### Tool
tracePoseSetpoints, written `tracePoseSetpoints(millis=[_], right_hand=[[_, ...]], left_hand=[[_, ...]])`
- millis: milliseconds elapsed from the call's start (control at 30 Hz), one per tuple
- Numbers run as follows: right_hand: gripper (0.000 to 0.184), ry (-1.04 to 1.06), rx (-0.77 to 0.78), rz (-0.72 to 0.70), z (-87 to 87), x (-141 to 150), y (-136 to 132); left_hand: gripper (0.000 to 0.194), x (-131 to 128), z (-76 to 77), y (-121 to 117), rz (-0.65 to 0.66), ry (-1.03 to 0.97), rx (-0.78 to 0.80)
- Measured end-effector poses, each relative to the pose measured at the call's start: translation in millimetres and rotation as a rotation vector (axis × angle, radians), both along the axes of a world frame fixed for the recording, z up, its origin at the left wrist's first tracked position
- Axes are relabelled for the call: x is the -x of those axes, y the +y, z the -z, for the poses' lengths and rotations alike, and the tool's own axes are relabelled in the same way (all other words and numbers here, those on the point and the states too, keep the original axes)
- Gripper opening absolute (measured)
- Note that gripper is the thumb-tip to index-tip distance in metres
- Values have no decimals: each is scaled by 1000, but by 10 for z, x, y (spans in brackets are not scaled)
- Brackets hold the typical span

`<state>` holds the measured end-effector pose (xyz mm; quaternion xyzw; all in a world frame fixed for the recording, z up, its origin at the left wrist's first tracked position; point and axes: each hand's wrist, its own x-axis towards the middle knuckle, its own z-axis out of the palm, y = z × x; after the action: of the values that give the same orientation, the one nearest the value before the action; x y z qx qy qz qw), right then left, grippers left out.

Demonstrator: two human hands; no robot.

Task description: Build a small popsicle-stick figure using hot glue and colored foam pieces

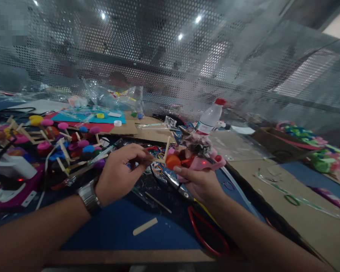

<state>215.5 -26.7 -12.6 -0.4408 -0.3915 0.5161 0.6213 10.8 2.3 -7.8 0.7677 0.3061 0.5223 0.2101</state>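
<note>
The clear plastic bottle with the red cap (211, 119) stands on the blue table surface (102, 240), just beyond the right hand (202, 185). That hand, on the near side of the bottle, is closed around a pink plastic object (217, 162), its thumb against a round orange piece (172, 161); gray fluffy material (197, 145) shows above the pink object, close to the bottle's base. The left hand (123, 172), nearer and to the left of the bottle, has its fingertips narrowed in a pinch on a thin wooden stick (159, 160), which reaches toward the orange piece. A second wooden stick (167, 148) rises at an angle beside it; whether the two are joined cannot be told. Nearer than the bottle lie scissors with red handles (197, 230), partly behind the right forearm, and, left of these, a flat craft stick (145, 226). Far left of the bottle is a crowded heap of colored pom-poms and wooden sticks (83, 145), with a blue sheet (87, 116) beyond it on a red sheet (106, 128). To the bottle's right sits an open cardboard box (277, 143).
</note>
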Motion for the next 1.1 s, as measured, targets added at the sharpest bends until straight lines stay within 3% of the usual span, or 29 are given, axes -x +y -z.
tracePoseSetpoints(millis=[233, 600, 800, 1100], right_hand=[[61, -20, 12, -6, 12, -18, -6], [68, -22, -43, -30, 11, -21, 18], [62, -28, -82, -46, 5, -20, 31], [61, -43, 58, -33, 45, -6, 4]], left_hand=[[11, -8, -26, -11, 10, -20, 7], [16, 25, -58, -11, -1, -20, -20], [5, -2, -35, -46, 31, -43, 55], [4, -1, -19, -85, 60, 123, 187]])
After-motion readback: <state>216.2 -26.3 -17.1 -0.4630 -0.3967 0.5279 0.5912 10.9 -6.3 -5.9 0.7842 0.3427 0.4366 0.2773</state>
